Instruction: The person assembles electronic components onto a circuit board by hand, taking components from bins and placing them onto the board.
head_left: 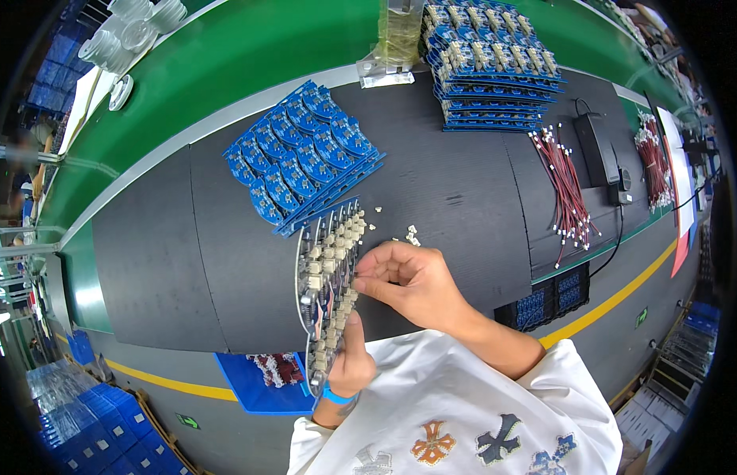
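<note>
My left hand (353,364) grips the lower end of a circuit board panel (329,257), which stands tilted on edge above the dark table. Rows of cream-coloured connectors line the panel's face. With thumb and forefinger pinched together, my right hand (408,277) is at the panel's right edge; whatever lies between those fingertips is too small or hidden to make out. Several tiny white pieces (412,235) lie loose on the table just beyond my right hand. Behind the held panel rests a short stack of blue circuit board panels (301,154).
A tall stack of board panels (495,71) stands at the back right, beside a tape-wrapped post (398,39). Farther right lie red-and-black cable bundles (562,190) and a black power adapter (596,146). A blue bin (250,388) sits below the table's front edge.
</note>
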A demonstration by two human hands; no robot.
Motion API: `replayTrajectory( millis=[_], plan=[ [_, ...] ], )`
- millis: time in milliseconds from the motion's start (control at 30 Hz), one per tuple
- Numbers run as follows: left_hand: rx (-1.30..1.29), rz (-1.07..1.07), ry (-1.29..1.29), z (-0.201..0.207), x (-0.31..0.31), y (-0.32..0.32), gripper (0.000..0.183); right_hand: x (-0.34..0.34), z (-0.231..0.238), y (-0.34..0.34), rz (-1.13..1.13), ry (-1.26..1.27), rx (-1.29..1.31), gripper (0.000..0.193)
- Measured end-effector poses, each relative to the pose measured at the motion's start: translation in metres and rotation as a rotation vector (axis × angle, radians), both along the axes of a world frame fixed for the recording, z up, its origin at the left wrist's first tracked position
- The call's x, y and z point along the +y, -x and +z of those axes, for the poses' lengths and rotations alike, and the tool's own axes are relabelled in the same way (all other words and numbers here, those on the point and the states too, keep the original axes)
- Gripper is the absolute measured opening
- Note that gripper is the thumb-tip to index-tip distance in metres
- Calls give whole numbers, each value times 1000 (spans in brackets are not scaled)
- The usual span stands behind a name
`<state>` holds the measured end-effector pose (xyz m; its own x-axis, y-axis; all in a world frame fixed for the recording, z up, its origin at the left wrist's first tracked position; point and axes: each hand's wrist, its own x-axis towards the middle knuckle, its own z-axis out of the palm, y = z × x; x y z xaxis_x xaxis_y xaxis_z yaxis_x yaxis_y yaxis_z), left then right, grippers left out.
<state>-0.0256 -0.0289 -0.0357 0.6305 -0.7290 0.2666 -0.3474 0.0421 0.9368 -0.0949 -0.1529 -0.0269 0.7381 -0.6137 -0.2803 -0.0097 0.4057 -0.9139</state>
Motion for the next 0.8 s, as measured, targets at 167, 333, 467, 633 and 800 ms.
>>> replayTrajectory(
  millis=[167, 333, 467, 633, 800],
  plan=[
    [-32, 47, -19, 0, -2, -1, 45, 1, -5, 2, -18, 112, 30, 16],
    [108, 39, -12, -5, 0, 1, 45, 6, 7, -1, -21, -47, -142, 15],
    [32, 37, 8, -4, -3, 2, 45, 5, 11, -4, 25, -103, -110, 15],
    [-1, 50, -47, -3, -3, -1, 46, 5, 6, 0, -4, -29, -70, 17],
    [20, 65, -32, -8, -1, 1, 43, 3, 7, -6, -16, -63, -131, 15]
  ],
)
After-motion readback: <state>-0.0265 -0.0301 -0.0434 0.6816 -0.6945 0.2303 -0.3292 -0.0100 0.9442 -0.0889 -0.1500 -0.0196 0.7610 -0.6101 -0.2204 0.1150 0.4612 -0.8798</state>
